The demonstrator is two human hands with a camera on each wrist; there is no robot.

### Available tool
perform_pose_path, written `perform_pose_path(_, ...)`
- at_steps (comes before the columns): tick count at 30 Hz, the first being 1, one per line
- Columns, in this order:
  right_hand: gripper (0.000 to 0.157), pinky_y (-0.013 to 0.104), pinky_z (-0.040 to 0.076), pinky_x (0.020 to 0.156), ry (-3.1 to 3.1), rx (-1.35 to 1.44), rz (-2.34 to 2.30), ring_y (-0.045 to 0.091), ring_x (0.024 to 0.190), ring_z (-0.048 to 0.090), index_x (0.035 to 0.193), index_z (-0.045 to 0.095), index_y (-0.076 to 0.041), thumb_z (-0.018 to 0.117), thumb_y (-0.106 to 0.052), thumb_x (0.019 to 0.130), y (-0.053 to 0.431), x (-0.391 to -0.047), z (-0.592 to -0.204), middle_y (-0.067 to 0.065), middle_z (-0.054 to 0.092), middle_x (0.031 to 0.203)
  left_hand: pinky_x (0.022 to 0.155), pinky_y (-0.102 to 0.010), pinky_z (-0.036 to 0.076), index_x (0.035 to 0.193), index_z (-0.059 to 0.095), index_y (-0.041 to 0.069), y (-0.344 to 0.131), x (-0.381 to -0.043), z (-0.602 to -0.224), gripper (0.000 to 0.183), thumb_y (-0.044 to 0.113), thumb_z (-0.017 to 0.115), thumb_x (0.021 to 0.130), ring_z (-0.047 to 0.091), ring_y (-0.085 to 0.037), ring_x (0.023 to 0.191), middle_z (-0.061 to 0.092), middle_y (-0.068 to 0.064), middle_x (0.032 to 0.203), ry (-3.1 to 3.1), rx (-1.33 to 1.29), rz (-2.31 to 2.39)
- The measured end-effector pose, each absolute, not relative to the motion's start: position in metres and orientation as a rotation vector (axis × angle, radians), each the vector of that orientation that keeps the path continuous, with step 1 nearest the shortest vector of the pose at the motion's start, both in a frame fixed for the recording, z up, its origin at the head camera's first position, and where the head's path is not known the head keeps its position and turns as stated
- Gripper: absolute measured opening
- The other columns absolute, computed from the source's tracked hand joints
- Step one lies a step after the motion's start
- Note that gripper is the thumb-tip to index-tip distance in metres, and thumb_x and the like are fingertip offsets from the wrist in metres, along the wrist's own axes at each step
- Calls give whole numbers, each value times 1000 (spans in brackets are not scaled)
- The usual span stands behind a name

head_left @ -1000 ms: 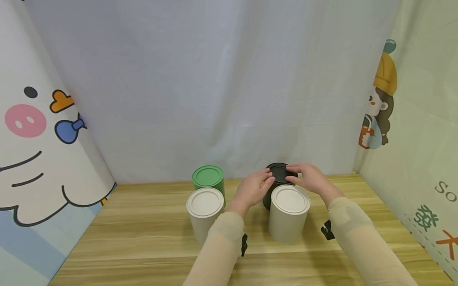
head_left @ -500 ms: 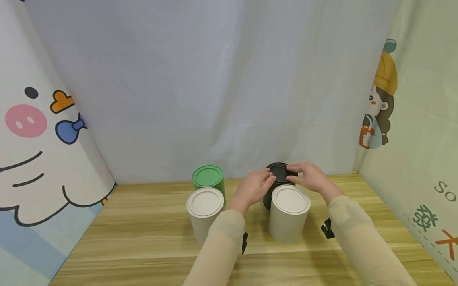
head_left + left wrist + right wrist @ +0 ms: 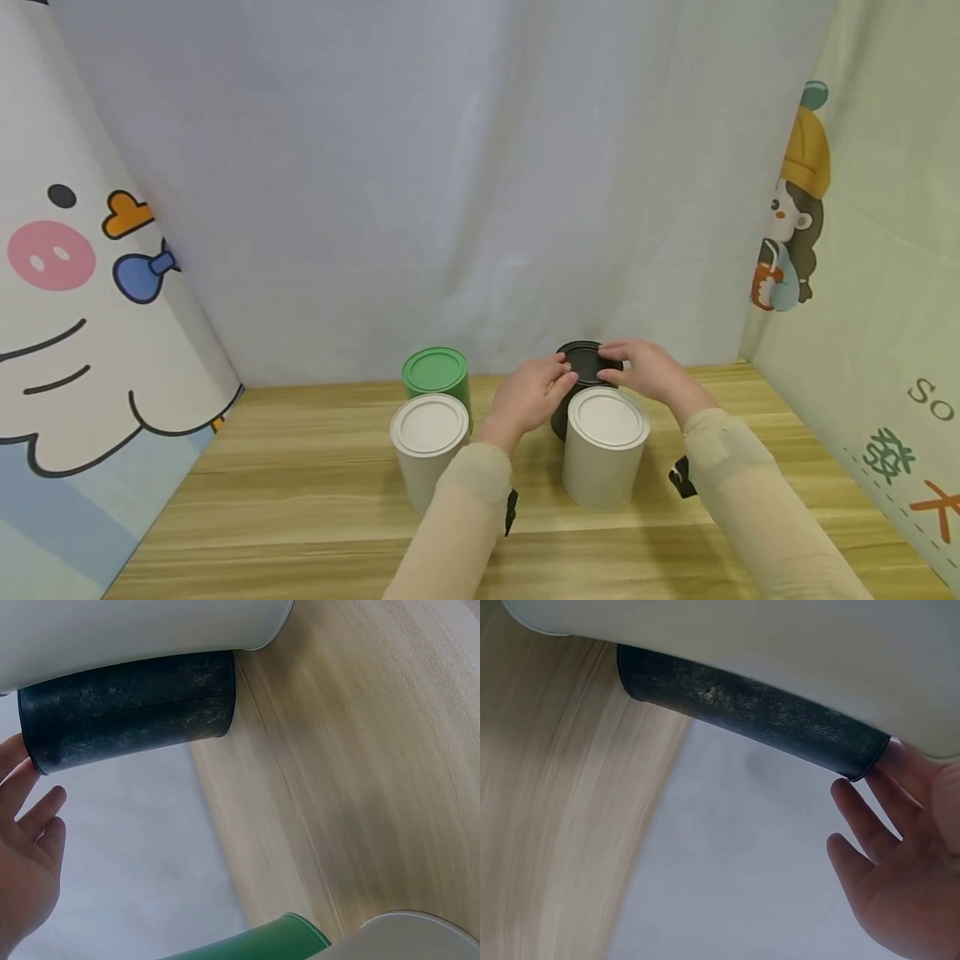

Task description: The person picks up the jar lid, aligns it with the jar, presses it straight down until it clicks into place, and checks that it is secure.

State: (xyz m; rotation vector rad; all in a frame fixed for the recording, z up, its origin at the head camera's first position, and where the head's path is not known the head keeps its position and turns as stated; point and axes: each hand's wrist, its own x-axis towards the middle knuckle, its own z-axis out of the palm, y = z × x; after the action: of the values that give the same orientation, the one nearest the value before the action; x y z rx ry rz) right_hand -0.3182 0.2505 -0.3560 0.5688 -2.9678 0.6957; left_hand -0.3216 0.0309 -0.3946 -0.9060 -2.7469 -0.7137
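Observation:
At the back of the table stands a black lidded can (image 3: 587,364). My left hand (image 3: 527,394) touches the left edge of its lid with the fingertips. On the opposite side my right hand (image 3: 654,373) has its fingertips and thumb at the lid's rim. Both wrist views show the other fingers loosely spread beside the black can's top, holding nothing else. A white can (image 3: 607,421) stands right in front of the black can and hides part of its side.
To the left, a green can (image 3: 437,371) stands behind a second white can (image 3: 430,427), which my left forearm partly covers. All the cans stand upright on the wood-grain table (image 3: 300,467). A pale curtain (image 3: 360,208) hangs at the back, with printed panels at both sides.

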Motion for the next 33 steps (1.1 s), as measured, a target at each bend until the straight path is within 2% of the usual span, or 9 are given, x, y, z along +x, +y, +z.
perform_pose_path(5,47,58,35,108,-2990,590,609,47,131,43,134,57,7,66,-21,97,248,-319,-351,26,52,140,113,-36,35,133,64,14,34,-321,-392,46,42,38,107,46,-24,135,50,-1,148,-2767,-882,-588)
perform_pose_path(15,47,58,36,107,-2961,596,671,46,131,43,134,57,7,66,-20,97,248,-317,-356,25,52,139,108,-32,41,126,69,13,36,-320,-392,32,27,51,104,53,-22,128,57,-1,140,-2705,-849,-534)
perform_pose_path(24,46,58,38,105,-2888,612,693,46,127,47,130,61,7,69,-22,95,249,-318,-360,25,57,134,101,-34,48,118,73,13,45,-318,-395,29,32,59,101,59,-21,120,63,0,133,-2656,-723,-644)
perform_pose_path(33,49,60,37,106,-2849,693,694,48,127,46,133,57,9,68,-20,95,251,-321,-364,27,55,136,105,-34,44,119,72,12,47,-318,-397,29,30,64,98,55,-21,125,60,0,137,-2662,-681,-716)
